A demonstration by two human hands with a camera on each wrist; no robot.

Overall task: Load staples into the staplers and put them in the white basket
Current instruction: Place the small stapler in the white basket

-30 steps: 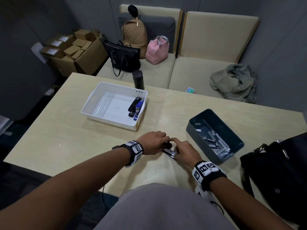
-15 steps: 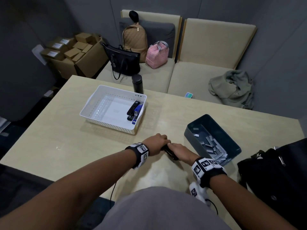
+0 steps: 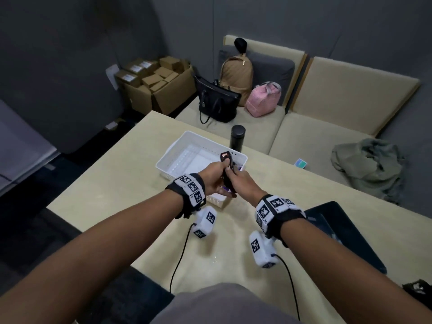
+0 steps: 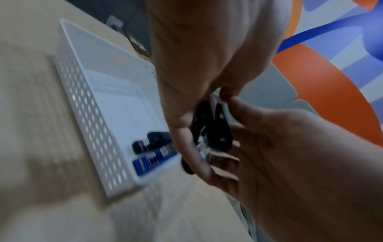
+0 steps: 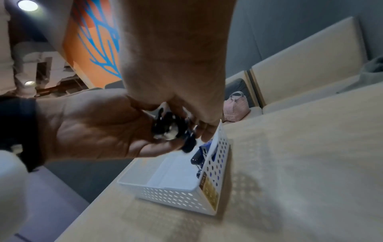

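Black stapler (image 3: 226, 170): being gripped by both hands, left (image 3: 214, 177) and right (image 3: 243, 183), above white basket (image 3: 177, 152), frame centre. Two staplers (image 4: 153, 150) already lying inside; placing judged pending.

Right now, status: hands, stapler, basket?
Both hands, left and right, grip black stapler over white basket. Two staplers already inside. Nothing blocking.

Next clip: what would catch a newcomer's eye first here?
Both hands, left hand and right hand, hold a black stapler up above the near right corner of the white basket. Two staplers, black and blue, already lie inside it.
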